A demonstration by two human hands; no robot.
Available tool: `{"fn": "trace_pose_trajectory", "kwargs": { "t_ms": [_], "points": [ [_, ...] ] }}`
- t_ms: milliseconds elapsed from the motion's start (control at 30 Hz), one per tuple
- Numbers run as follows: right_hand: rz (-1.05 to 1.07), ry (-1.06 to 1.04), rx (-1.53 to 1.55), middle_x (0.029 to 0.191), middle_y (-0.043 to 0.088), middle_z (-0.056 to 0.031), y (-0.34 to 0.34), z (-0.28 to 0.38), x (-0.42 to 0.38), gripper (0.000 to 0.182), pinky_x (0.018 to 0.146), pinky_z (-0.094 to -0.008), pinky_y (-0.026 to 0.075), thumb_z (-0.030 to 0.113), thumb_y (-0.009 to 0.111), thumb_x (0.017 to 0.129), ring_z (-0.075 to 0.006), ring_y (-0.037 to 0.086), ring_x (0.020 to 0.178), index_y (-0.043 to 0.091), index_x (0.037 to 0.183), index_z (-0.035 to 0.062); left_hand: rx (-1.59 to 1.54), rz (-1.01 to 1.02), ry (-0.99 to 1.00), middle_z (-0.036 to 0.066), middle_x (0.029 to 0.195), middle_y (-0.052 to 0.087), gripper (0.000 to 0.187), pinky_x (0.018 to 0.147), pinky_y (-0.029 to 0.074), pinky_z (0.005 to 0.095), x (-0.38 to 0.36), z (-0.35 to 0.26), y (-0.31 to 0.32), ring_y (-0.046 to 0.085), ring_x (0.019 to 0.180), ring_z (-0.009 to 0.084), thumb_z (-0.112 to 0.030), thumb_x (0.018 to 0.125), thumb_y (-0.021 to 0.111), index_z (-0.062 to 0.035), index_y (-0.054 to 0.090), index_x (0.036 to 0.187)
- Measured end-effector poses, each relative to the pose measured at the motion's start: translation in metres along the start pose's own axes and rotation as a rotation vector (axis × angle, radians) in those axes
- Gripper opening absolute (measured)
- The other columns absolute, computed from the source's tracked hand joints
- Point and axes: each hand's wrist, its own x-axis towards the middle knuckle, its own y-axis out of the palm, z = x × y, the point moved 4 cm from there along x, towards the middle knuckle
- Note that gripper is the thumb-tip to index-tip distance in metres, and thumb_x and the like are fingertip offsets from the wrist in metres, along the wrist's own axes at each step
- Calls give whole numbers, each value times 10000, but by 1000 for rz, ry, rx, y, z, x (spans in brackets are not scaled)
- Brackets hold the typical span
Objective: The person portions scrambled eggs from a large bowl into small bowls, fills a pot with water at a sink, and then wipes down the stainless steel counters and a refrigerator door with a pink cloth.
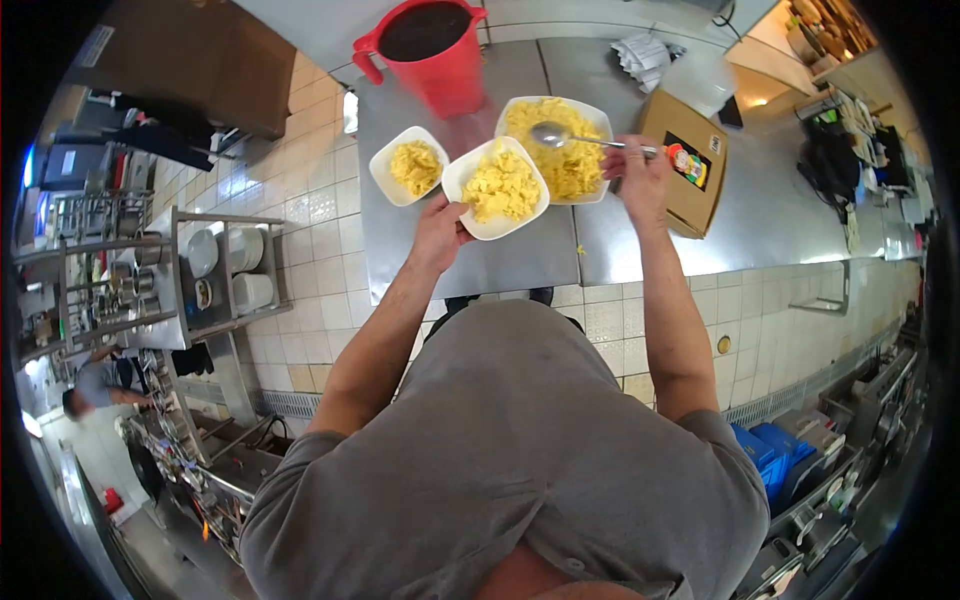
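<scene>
My left hand (439, 234) grips the rim of a small white bowl (484, 229), its thumb over the edge. Yellow scrambled egg (503, 186) is heaped in that bowl. In my right hand (641, 182) is a metal spoon (590, 139), its head over a larger white bowl (603, 187). This larger bowl holds more scrambled egg (567, 168), and the small bowl's right side is close against it. Another small white bowl (379, 165), with a lesser portion of egg, stands to the left on the steel table (480, 262).
A red pitcher (455, 80) of dark liquid stands behind the bowls. To the right lies a cardboard box (692, 203) with a colourful toy-like figure on it. A shelf rack with white dishes (249, 250) is at the left, and a person (100, 382) is farther off.
</scene>
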Motion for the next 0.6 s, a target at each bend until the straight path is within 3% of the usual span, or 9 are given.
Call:
{"fn": "trace_pose_trajectory", "kwargs": {
  "t_ms": [133, 200, 300, 433, 500, 533, 600],
  "points": [
    [-115, 81, 26, 846, 673, -148, -13, -61, 22, 218, 575, -303, 553, 203, 504, 1018, -189, 662, 678, 547, 1065, -5, -31, -25, -61, 120, 1228, 608, 381, 869, 563, 441, -10, 15, -17, 646, 1060, 267, -60, 920, 513, -24, 509, 1299],
    [-226, 205, 200, 861, 676, -147, -23, -91, 21, 210, 571, -304, 553, 184, 515, 1011, -198, 663, 676, 543, 1088, -9, -30, -59, -82, 123, 1219, 613, 382, 877, 559, 443, -15, 24, -28, 646, 1062, 279, -55, 916, 506, -22, 510, 1297],
    [-210, 204, 381, 861, 680, -138, -17, -80, 10, 256, 608, -310, 559, 150, 530, 996, -211, 671, 740, 529, 1178, -29, -32, -44, -70, 121, 1216, 617, 406, 880, 560, 451, -22, 34, -43, 650, 1059, 289, -47, 905, 502, -33, 501, 1311],
    [-216, 359, 311, 954, 676, -158, -33, -69, -25, 280, 648, -308, 556, 114, 528, 987, -206, 670, 819, 538, 1217, -44, 22, -64, -103, 122, 1225, 613, 436, 871, 567, 460, -25, 43, -71, 651, 1064, 294, -39, 889, 502, -57, 498, 1324],
    [-85, 387, -227, 1008, 670, -159, -43, -63, -49, 304, 714, -370, 549, 77, 544, 946, -244, 668, 877, 564, 1231, -28, 24, -80, -117, 123, 1222, 614, 430, 870, 568, 457, -28, 46, -80, 652, 1064, 292, -36, 886, 502, -52, 502, 1316],
    [-78, 393, -226, 1008, 670, -159, -49, -72, -61, 304, 714, -370, 549, 77, 544, 946, -244, 668, 877, 564, 1231, -28, 25, -101, -119, 124, 1218, 615, 424, 869, 569, 454, -29, 46, -85, 652, 1063, 291, -32, 883, 503, -46, 507, 1307],
    [412, -102, -1024, 1020, 674, -157, -32, -89, -89, 248, 802, -429, 526, 126, 611, 897, -295, 655, 903, 654, 1114, 14, 16, -152, -128, 126, 1214, 616, 415, 864, 571, 447, -30, 46, -92, 652, 1064, 289, -19, 886, 499, -34, 506, 1301]
  ]
}}
